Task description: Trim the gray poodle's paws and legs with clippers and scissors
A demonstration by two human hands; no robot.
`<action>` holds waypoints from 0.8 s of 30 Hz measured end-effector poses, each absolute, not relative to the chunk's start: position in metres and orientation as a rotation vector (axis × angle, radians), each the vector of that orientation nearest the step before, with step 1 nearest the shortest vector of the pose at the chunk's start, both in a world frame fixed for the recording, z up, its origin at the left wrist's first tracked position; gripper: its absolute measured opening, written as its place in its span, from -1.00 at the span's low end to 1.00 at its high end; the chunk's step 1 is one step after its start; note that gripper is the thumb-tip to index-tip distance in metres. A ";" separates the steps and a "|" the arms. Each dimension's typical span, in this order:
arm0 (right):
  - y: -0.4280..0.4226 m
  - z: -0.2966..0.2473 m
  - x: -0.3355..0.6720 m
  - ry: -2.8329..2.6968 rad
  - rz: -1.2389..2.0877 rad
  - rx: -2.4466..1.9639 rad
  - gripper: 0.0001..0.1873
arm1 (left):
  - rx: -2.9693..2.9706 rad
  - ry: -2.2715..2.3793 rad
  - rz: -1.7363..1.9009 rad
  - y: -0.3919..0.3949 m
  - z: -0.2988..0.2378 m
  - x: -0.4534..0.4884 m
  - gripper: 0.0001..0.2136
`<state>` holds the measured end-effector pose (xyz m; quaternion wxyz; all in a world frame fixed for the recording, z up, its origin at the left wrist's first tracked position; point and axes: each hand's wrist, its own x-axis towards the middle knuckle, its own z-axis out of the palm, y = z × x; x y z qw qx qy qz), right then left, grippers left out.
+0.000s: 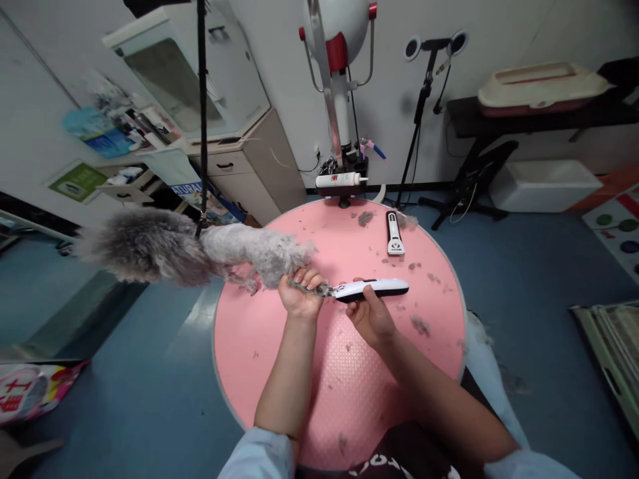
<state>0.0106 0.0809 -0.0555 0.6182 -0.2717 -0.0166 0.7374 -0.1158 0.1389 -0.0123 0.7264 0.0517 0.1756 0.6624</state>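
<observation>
A grey dog (249,249) stands at the left of the round pink grooming table (279,366), its body clipped short and its head fluffy. My left hand (302,296) is closed around one hind leg (319,289), drawn out behind the dog. In my right hand (369,316) is a white and black hair clipper (372,289), held from below with the thumb along its side. The clipper's blade end meets the fur at the paw. Whether it touches skin is hidden by fur.
A second clipper (394,234) lies on the table's far right, among loose fur tufts (420,324). A black strap (202,120) hangs down to the dog's neck. At the back edge are a white bottle (341,180) and a dryer stand (339,100). Cabinets (244,166) stand back left.
</observation>
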 end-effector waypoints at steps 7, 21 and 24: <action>0.078 -0.055 0.009 0.026 1.655 -0.670 -0.74 | 0.067 0.375 1.467 0.139 -0.015 -0.116 -0.80; 0.072 -0.052 0.004 -0.108 1.468 -0.718 -0.68 | 0.070 0.419 1.457 0.139 -0.017 -0.113 -0.81; 0.071 -0.050 0.001 -0.089 1.417 -0.760 -0.66 | 0.065 0.411 1.469 0.140 -0.018 -0.113 -0.81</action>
